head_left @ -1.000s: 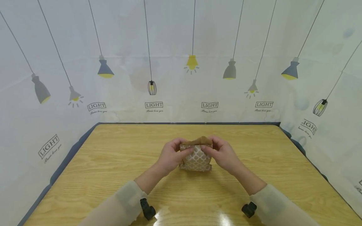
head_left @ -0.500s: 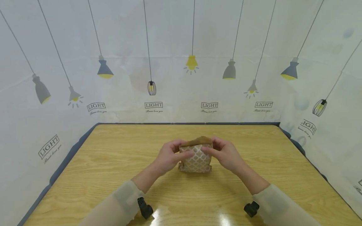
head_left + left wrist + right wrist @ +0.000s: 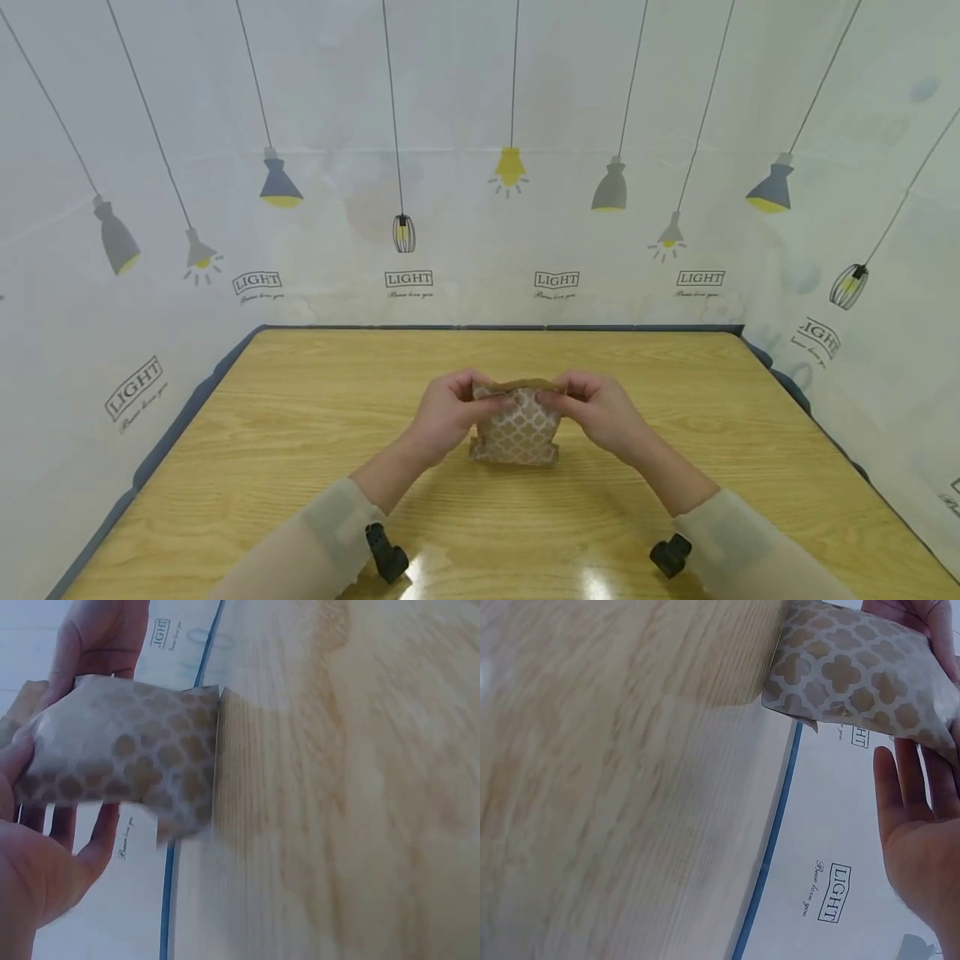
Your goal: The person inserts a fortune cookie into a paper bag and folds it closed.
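A small brown paper bag (image 3: 517, 433) with a white lattice print stands upright on the table, its lower edge at the tabletop. Its top edge folds over in a plain brown flap (image 3: 525, 384). My left hand (image 3: 448, 417) pinches the bag's upper left corner, thumb across the printed front and fingers behind. On the other side my right hand (image 3: 600, 412) pinches the upper right corner in the same way. In the left wrist view the bag (image 3: 127, 750) bulges in the middle. The right wrist view shows the fingers of my right hand (image 3: 922, 847) behind the bag.
The wooden table (image 3: 315, 400) has a dark blue border along its back and sides. A pale wall sheet (image 3: 465, 100) printed with hanging lamps encloses it on three sides. A small black device (image 3: 387, 554) sits at the left cuff, another black device (image 3: 670, 555) at the right.
The brown flap at the top of the bag now shows as a narrower strip, turned down further. The bag's lower edge has come slightly nearer. Both hands keep their hold.
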A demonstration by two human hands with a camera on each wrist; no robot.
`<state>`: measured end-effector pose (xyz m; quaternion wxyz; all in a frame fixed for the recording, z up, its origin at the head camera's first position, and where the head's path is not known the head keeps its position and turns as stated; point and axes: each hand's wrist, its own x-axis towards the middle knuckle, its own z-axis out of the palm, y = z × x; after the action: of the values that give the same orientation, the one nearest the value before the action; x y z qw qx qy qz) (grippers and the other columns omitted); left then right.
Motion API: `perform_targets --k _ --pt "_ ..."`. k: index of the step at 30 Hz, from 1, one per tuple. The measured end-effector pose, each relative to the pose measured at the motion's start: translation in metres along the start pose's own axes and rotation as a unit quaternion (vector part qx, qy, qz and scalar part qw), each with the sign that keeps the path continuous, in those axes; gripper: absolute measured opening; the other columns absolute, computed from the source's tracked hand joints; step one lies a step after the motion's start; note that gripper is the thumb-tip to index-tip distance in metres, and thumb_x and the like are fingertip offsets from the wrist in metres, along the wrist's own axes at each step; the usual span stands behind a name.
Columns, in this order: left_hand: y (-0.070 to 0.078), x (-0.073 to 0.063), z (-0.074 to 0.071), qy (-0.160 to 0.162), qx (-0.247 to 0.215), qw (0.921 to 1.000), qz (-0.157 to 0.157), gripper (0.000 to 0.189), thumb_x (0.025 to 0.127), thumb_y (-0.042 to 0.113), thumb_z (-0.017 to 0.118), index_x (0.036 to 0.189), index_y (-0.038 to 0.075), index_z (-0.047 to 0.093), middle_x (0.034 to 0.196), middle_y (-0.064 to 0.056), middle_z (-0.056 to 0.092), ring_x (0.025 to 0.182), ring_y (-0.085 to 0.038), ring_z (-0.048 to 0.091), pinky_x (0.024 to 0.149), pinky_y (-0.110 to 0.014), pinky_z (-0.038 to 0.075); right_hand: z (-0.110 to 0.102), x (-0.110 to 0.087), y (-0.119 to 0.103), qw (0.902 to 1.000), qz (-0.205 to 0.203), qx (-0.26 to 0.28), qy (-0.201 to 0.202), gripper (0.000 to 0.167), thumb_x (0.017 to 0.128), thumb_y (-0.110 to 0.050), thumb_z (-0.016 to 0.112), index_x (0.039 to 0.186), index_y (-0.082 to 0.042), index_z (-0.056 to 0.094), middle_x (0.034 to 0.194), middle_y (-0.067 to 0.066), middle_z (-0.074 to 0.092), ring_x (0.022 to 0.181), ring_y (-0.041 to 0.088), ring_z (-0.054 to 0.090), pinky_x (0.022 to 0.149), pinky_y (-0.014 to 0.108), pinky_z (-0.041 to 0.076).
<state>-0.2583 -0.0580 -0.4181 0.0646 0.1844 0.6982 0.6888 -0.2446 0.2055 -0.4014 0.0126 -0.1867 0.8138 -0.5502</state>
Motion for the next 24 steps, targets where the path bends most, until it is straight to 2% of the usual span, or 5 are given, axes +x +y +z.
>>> perform_targets --k 8,12,17,20,24 --pt "-0.002 -0.0016 -0.0018 -0.015 0.005 0.9999 0.003 0.018 0.101 0.012 0.08 0.114 0.002 0.074 0.105 0.003 0.076 0.09 -0.012 0.066 0.074 -0.023 0.058 -0.0007 -0.0009 0.0007 0.9992 0.035 -0.016 0.008 0.029 0.106 -0.039 0.074 0.105 -0.011 0.072 0.085 0.001 0.063 0.073 0.016 0.048 0.064 0.03 0.047" --pt "-0.0023 -0.0022 0.0003 -0.016 -0.015 0.9998 0.002 0.017 0.102 0.01 0.078 0.113 0.0 0.073 0.107 0.001 0.075 0.091 -0.012 0.067 0.074 -0.023 0.06 0.0016 -0.0008 -0.0018 0.999 0.041 -0.002 0.02 0.028 0.106 -0.035 0.075 0.102 -0.007 0.071 0.082 0.001 0.06 0.071 0.016 0.046 0.062 0.027 0.043" --pt "-0.0016 -0.0026 0.0027 -0.009 -0.042 0.999 -0.011 0.007 0.101 0.004 0.077 0.107 0.004 0.073 0.11 0.0 0.074 0.093 -0.012 0.069 0.075 -0.024 0.062 0.0028 -0.0019 -0.0028 0.9992 0.031 0.014 0.018 0.02 0.106 -0.023 0.076 0.11 -0.004 0.074 0.089 0.001 0.067 0.08 0.019 0.054 0.071 0.028 0.051" --pt "-0.0022 -0.0023 0.0028 -0.001 -0.059 0.9981 -0.017 0.007 0.1 0.003 0.077 0.104 0.004 0.072 0.109 0.0 0.074 0.094 -0.012 0.069 0.076 -0.025 0.062 0.003 -0.0027 -0.0017 0.9991 0.029 0.031 0.007 0.023 0.106 -0.023 0.075 0.119 -0.003 0.073 0.097 0.002 0.07 0.088 0.018 0.061 0.079 0.029 0.058" --pt "-0.0033 -0.0026 0.0011 0.009 -0.07 0.9973 -0.022 0.012 0.098 0.006 0.081 0.105 0.002 0.072 0.107 0.0 0.075 0.094 -0.012 0.071 0.076 -0.025 0.062 0.0028 -0.0034 0.0003 0.9987 0.032 0.041 0.006 0.026 0.106 -0.024 0.076 0.12 -0.002 0.074 0.1 0.001 0.073 0.091 0.016 0.066 0.084 0.029 0.062"
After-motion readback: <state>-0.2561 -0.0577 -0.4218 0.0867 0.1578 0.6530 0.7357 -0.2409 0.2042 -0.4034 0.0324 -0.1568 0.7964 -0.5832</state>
